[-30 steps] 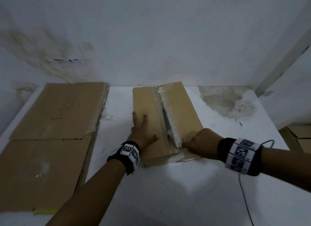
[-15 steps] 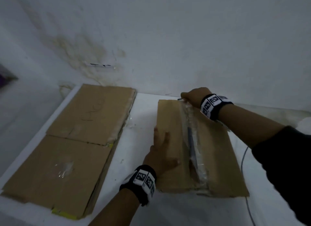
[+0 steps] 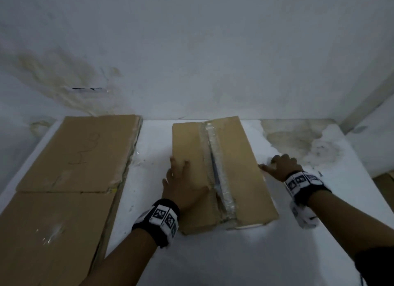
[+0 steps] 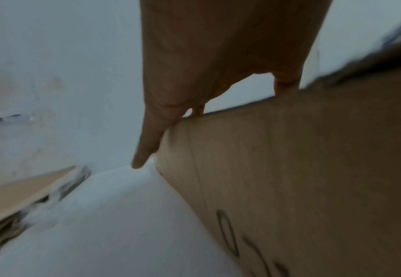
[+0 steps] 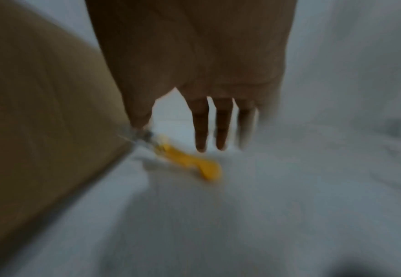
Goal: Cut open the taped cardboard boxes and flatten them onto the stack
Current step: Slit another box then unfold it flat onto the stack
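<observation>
A brown cardboard box (image 3: 238, 168) lies on the white table (image 3: 213, 253), its clear tape seam (image 3: 215, 168) slit lengthwise. My left hand (image 3: 183, 183) presses flat on the left half of the box top, fingers straight; in the left wrist view the fingers (image 4: 147, 146) reach over the box (image 4: 313, 168) edge. My right hand (image 3: 281, 166) is beside the box's right side, low over the table. The blurred right wrist view shows its fingers (image 5: 200, 127) straight above a yellow-handled cutter (image 5: 190, 161) that lies on the table next to the box (image 5: 40, 121).
A stack of flattened cardboard (image 3: 64, 168) covers the table's left side, also seen in the left wrist view as a stack (image 4: 16, 196). A stained wall stands right behind the table. More cardboard (image 3: 383, 183) sits low beyond the right edge.
My right hand ran from the seam's near end to its far end, then came away to the box's right side, where the cutter now lies. The left hand stayed on the box.
</observation>
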